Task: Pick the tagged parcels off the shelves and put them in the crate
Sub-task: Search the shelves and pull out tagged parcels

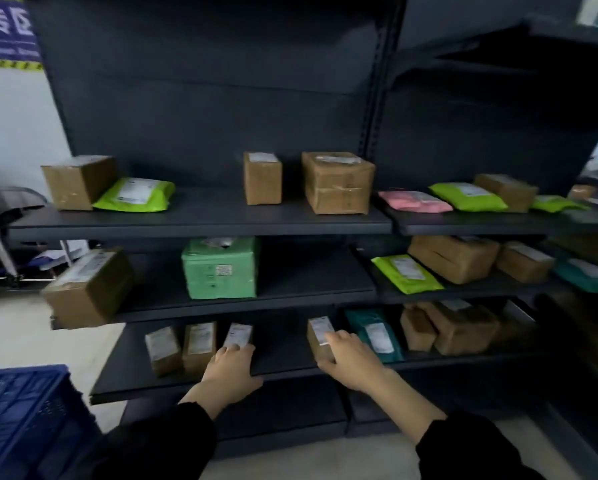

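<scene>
Early, I judge: my left hand (233, 370) and right hand (347, 358) each clasp a small brown cardboard parcel (320, 337) on the low shelf (283, 358); blue plastic crate (23, 417) contents hidden.

The shelves (200, 221) look like dark metal with a matt, smooth finish. Most boxes (337, 183) are brown cardboard, dull and slightly creased, with white paper labels (262, 157), while the lime bags (136, 195) and the pink bag (413, 201) are soft plastic with a faint sheen. The blue crate (23, 420) is moulded plastic with a ribbed lattice, and the sleeves (172, 441) are black matt cloth.
</scene>
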Action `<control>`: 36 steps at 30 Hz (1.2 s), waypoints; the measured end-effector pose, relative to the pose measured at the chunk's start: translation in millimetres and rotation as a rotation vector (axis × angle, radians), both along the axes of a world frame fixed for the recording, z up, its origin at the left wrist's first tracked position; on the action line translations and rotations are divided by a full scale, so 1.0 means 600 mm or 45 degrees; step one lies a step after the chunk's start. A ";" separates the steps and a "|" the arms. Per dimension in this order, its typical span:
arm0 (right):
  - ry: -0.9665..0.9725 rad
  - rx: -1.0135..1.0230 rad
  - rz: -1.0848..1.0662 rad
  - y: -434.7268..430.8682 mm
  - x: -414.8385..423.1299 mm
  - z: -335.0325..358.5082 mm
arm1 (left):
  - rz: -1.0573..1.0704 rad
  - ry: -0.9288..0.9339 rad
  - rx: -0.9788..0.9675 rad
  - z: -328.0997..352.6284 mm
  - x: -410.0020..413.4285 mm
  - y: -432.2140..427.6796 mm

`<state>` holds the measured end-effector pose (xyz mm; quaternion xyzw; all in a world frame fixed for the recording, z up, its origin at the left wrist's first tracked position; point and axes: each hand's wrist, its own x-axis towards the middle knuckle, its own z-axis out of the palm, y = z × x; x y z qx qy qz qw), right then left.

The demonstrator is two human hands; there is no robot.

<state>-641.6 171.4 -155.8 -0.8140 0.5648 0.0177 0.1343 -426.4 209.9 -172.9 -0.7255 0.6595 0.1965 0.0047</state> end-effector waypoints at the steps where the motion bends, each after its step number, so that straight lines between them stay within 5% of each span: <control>1: -0.002 0.007 -0.028 0.002 -0.036 -0.004 | -0.025 0.014 0.007 -0.004 -0.034 -0.003; 20: -0.048 0.087 -0.507 -0.058 -0.458 -0.067 | -0.387 0.089 0.121 -0.071 -0.423 -0.170; 36: -0.180 0.198 -0.482 -0.304 -0.629 -0.154 | -0.322 0.125 0.122 -0.135 -0.598 -0.405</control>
